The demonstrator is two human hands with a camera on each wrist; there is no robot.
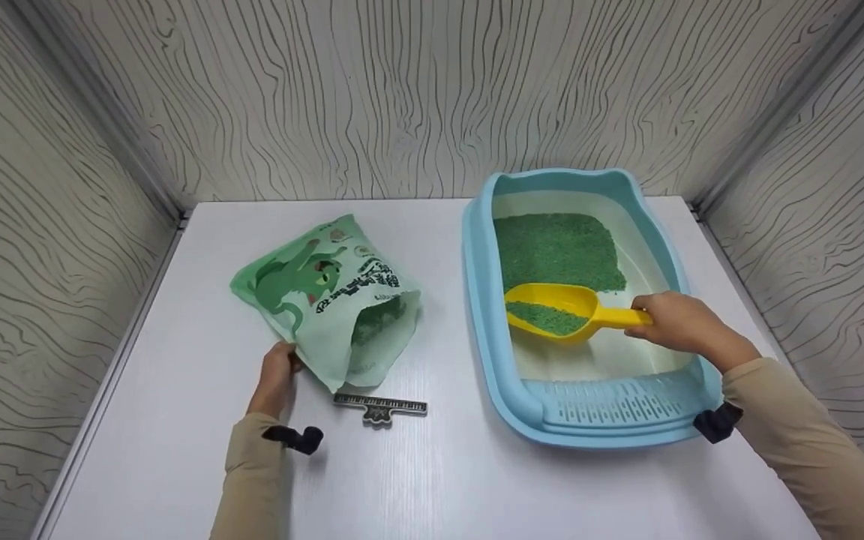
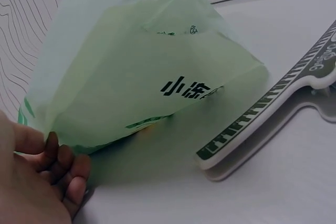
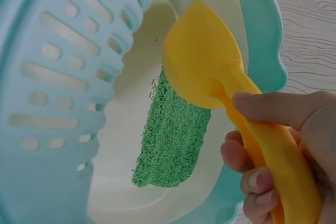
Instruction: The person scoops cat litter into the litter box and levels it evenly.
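My right hand [image 1: 676,321] grips the handle of a yellow scoop [image 1: 610,318], which holds green pellets [image 1: 548,318]. The scoop is over the blue litter box [image 1: 481,300], near its left wall. In the right wrist view the yellow scoop [image 3: 202,51] shows its back, with fingers round the handle and thumb along it. A bed of green cat litter [image 1: 559,244] lies at the box's far left. With its fingertips my left hand [image 1: 276,377] pinches the edge of a pale green litter bag [image 1: 319,337], whose mouth gapes toward the front right. The left wrist view shows this pinch closely.
A dark ruler-like clip [image 1: 379,407] with a pale border lies on the white table [image 1: 417,487], just in front of the bag's mouth. A slotted blue grate [image 1: 619,405] spans the box's front. Patterned panels [image 1: 372,97] enclose the table's back and sides.
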